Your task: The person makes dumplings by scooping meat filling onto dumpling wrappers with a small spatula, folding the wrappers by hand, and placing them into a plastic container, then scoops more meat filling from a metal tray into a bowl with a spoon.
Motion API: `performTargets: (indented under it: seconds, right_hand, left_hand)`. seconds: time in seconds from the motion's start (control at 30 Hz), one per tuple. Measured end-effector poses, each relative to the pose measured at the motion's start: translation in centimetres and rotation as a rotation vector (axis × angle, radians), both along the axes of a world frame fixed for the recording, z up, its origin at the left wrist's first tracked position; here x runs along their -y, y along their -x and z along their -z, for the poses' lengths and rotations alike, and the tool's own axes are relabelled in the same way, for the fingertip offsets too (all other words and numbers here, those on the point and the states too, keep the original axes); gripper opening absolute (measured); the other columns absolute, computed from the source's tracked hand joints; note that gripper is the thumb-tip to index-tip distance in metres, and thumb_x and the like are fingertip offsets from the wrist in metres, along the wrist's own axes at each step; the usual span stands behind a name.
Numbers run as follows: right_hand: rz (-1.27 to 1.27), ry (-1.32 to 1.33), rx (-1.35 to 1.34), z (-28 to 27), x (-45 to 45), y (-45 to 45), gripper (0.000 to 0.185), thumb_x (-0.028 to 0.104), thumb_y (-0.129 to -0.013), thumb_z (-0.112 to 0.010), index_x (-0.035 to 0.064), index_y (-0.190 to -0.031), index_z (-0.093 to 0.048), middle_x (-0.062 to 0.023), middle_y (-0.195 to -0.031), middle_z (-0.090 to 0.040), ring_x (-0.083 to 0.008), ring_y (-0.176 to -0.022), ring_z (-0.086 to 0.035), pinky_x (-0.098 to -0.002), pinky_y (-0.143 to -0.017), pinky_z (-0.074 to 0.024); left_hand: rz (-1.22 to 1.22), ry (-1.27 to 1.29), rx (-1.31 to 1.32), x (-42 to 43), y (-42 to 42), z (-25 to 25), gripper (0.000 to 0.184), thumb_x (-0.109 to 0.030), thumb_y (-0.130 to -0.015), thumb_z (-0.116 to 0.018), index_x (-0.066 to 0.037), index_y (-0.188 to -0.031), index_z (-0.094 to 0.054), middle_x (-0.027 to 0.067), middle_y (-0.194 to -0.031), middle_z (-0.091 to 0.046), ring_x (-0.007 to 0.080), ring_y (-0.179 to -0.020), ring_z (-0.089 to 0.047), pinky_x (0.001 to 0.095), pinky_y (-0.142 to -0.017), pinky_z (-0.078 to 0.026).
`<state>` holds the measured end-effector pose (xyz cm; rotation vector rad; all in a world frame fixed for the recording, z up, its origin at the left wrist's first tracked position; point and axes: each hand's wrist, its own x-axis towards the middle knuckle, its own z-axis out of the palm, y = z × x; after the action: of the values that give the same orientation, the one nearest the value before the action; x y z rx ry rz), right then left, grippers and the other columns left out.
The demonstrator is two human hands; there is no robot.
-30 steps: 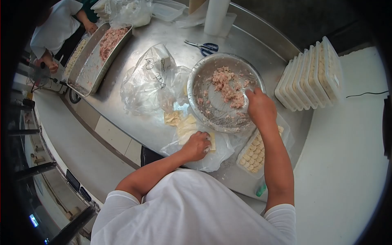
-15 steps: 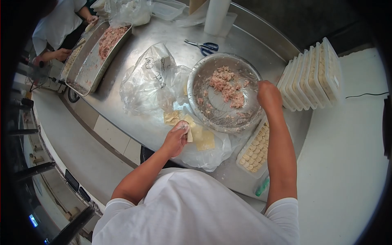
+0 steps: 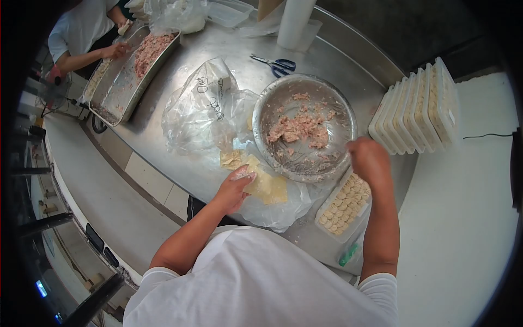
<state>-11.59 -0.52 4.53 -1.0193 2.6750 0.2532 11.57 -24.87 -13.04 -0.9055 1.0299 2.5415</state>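
My left hand point(image 3: 235, 188) holds a thin yellow wrapper, thumb on top, beside other square wrappers point(image 3: 277, 191) on a plastic sheet. My right hand point(image 3: 370, 159) is closed at the right rim of a round metal bowl point(image 3: 260, 117); what it grips is too blurred to make out. Pink minced filling point(image 3: 299, 128) lies across the bowl's middle. Below the right forearm's left side, a clear tray point(image 3: 320, 222) holds rows of small pale dumplings point(image 3: 343, 207).
A crumpled clear bag point(image 3: 199, 109) lies left of the bowl, blue-handled scissors point(image 3: 278, 65) behind it. Stacked filled containers point(image 3: 417, 109) stand at the right. At the back left, a co-worker's hand point(image 3: 115, 50) reaches over a long metal tray point(image 3: 131, 111) of minced filling. A green object point(image 3: 348, 254) lies near the front edge.
My left hand has moved left from the wrapper pile with a wrapper. My right hand has left the bowl's inside for its rim. The filling has shifted and spread leftward.
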Motion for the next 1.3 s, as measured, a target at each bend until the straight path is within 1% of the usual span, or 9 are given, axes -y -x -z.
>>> performTargets:
  seconds: [0.07,0.2,0.33,0.53,0.8,0.87,1.0,1.13,1.3]
  right_hand:
    - [0.243,0.046,-0.144,-0.9,-0.9,1.1,0.019,0.006,-0.083,-0.054,0.0066,-0.085,-0.072,-0.0176,-0.094,-0.07,-0.0362,-0.083,-0.068,-0.0474,-0.074,-0.0536]
    - [0.345,-0.027,-0.283,1.6,-1.0,2.4,0.02,0.008,-0.083,-0.053,0.0055,-0.086,-0.073,-0.02,-0.091,-0.07,-0.0376,-0.081,-0.068,-0.0474,-0.073,-0.0541]
    - [0.2,0.106,-0.182,8.1,2.8,4.1,0.018,0.003,-0.08,-0.055,0.0039,-0.085,-0.073,-0.0183,-0.09,-0.07,-0.0375,-0.082,-0.069,-0.0444,-0.072,-0.0553]
    - [-0.22,0.157,-0.068,3.5,5.7,-1.2,0.016,0.005,-0.08,-0.057,0.0036,-0.086,-0.071,-0.0165,-0.083,-0.069,-0.0358,-0.077,-0.068,-0.0428,-0.071,-0.0552]
    - [0.342,-0.014,-0.253,2.5,0.3,4.1,0.022,0.005,-0.082,-0.052,0.0052,-0.09,-0.072,-0.019,-0.095,-0.069,-0.0372,-0.088,-0.068,-0.0472,-0.076,-0.0536]
    - [0.386,0.119,-0.226,6.2,0.5,5.4,0.024,0.004,-0.083,-0.05,0.0045,-0.093,-0.071,-0.0197,-0.099,-0.069,-0.0386,-0.091,-0.067,-0.048,-0.078,-0.0529]
    - [0.11,0.47,-0.156,10.7,4.8,4.1,0.024,0.005,-0.084,-0.05,0.006,-0.097,-0.07,-0.0175,-0.099,-0.069,-0.037,-0.091,-0.067,-0.0474,-0.08,-0.0529]
    - [-0.123,0.236,0.081,5.0,6.0,0.5,0.025,0.004,-0.083,-0.052,0.009,-0.098,-0.071,-0.0154,-0.1,-0.069,-0.0352,-0.092,-0.067,-0.0472,-0.08,-0.0529]
    - [0.086,0.152,-0.047,2.8,1.4,3.1,0.024,0.004,-0.081,-0.054,0.0107,-0.095,-0.073,-0.0137,-0.098,-0.07,-0.0341,-0.091,-0.067,-0.0472,-0.079,-0.0532]
  left_hand:
    - [0.017,0.217,0.128,0.0,0.8,-2.6,0.066,-0.029,-0.093,-0.068,-0.003,-0.146,-0.037,0.0103,-0.134,-0.055,0.021,-0.121,-0.051,0.0413,-0.092,-0.043]
    - [0.023,0.237,0.04,0.8,1.3,0.3,0.06,-0.028,-0.093,-0.068,-0.005,-0.143,-0.042,0.0097,-0.128,-0.058,0.0202,-0.117,-0.055,0.0397,-0.091,-0.045]
    - [-0.074,0.145,-0.003,0.0,2.3,-1.1,0.053,-0.027,-0.094,-0.067,-0.005,-0.138,-0.047,0.0083,-0.12,-0.061,0.0186,-0.108,-0.06,0.0367,-0.089,-0.046]
    - [-0.149,0.156,0.072,-0.2,3.0,-2.6,0.051,-0.022,-0.093,-0.066,-0.003,-0.136,-0.047,0.0072,-0.118,-0.062,0.0177,-0.104,-0.061,0.0351,-0.084,-0.048]
    - [-0.155,0.062,0.06,-0.3,3.7,-2.1,0.051,-0.018,-0.093,-0.066,-0.003,-0.138,-0.047,0.0075,-0.116,-0.063,0.0165,-0.101,-0.063,0.0321,-0.081,-0.049]
    - [-0.141,0.108,0.127,-0.3,3.9,-2.1,0.044,-0.017,-0.093,-0.065,-0.003,-0.132,-0.052,0.007,-0.113,-0.065,0.0163,-0.098,-0.064,0.0304,-0.079,-0.051]
    - [-0.169,0.043,0.027,-0.4,4.5,-1.2,0.025,-0.011,-0.096,-0.058,-0.003,-0.119,-0.057,0.0067,-0.106,-0.066,0.0192,-0.094,-0.068,0.0335,-0.081,-0.056]
    - [-0.182,0.013,0.016,-0.3,4.9,-1.2,0.025,-0.012,-0.097,-0.058,-0.001,-0.119,-0.057,0.008,-0.106,-0.066,0.0198,-0.093,-0.068,0.0339,-0.08,-0.057]
    - [-0.181,-0.032,0.007,-0.2,4.9,-0.4,0.028,-0.014,-0.095,-0.06,-0.003,-0.121,-0.059,0.0061,-0.107,-0.066,0.0168,-0.094,-0.066,0.0308,-0.076,-0.053]
